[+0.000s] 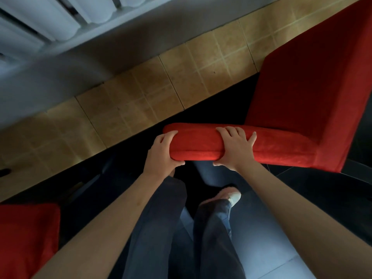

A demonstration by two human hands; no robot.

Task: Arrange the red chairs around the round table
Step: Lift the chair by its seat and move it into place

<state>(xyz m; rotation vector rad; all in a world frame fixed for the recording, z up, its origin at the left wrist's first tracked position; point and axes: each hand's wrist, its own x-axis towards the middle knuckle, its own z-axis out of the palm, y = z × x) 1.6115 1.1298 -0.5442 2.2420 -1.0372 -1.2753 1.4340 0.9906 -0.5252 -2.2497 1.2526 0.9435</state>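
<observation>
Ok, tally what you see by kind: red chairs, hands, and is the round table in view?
Red chairs: 2, the held chair and a second chair at lower left
Hands: 2, left hand and right hand, both gripping the held chair's backrest top
Round tables: 0 in view
Total: 4

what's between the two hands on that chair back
Only bare red upholstery of the chair's top edge lies between the left hand and right hand, seen in the head view.

The red chair (306, 101) blocks the right side, its backrest (231, 144) crossing ahead. A second red chair (26, 236) stands at lower left. Tan tiled floor (141, 97) lies open between them.
</observation>
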